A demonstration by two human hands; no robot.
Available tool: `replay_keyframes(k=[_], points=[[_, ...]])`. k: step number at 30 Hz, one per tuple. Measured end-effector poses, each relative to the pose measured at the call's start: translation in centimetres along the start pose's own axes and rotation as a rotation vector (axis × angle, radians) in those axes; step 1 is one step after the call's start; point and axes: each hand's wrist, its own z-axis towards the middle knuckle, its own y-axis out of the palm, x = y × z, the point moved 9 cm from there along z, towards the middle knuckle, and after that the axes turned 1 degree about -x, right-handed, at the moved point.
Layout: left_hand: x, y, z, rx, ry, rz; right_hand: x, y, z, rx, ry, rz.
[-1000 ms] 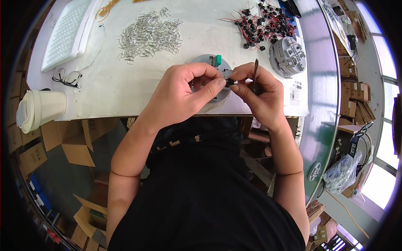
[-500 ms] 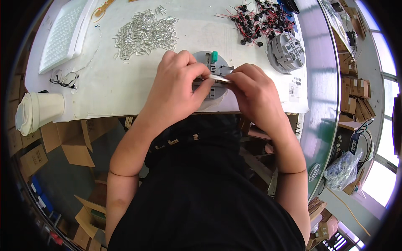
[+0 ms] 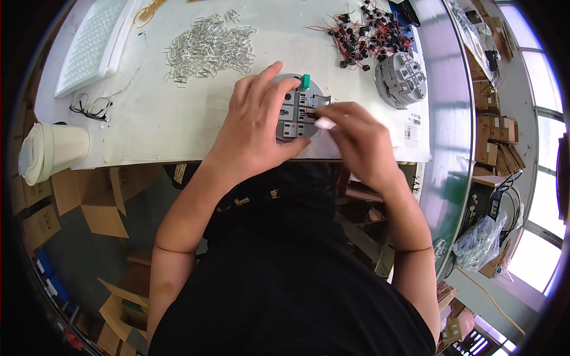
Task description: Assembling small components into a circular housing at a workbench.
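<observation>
A round grey fixture (image 3: 315,89) with blocky slots and a green block (image 3: 304,82) on its far side lies near the table's front edge. My left hand (image 3: 252,121) spans its left side, index finger at the far rim and thumb at the near rim, holding it. Over the fixture's right side, my right hand (image 3: 359,133) has its fingers pinched together, blurred by motion. A small whitish-pink thing (image 3: 325,123) sticks out from those fingers; its kind cannot be made out.
Clear, short, tube-like parts (image 3: 211,47) lie heaped at the far left. Black parts with red wires (image 3: 362,35) are piled far right, near stacked grey fixtures (image 3: 402,81). A white foam tray (image 3: 89,53), glasses (image 3: 92,108) and a cream container (image 3: 65,147) stand left.
My hands have parted from the thin pale thing they held between them. The left has spread over the fixture; the right keeps a pale thing in its fingers.
</observation>
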Motion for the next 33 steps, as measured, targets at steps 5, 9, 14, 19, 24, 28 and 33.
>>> replay_keyframes(k=[5,9,14,19,24,28,33], points=[[0.7,-0.4,1.0,-0.039,-0.03,0.068,3.7,-1.1,1.2,0.318,0.142,0.966],[0.5,0.5,1.7,-0.08,-0.049,0.073,4.0,1.9,3.4,0.392,0.054,1.088],[2.2,0.7,3.6,-0.131,-0.049,0.176,2.1,0.7,4.3,0.379,-0.036,0.627],[4.8,-0.8,5.9,-0.11,0.037,0.235,0.3,-3.4,4.3,0.321,-0.047,1.003],[4.0,-2.4,3.3,0.201,0.112,0.003,-0.9,-10.3,2.6,0.3,-0.046,1.038],[2.6,-1.4,1.7,0.1,0.028,-0.075,2.1,-6.6,2.1,0.061,0.189,0.065],[1.1,-1.3,1.6,0.013,-0.108,-0.291,1.5,-2.9,1.9,-0.175,0.091,-0.322]])
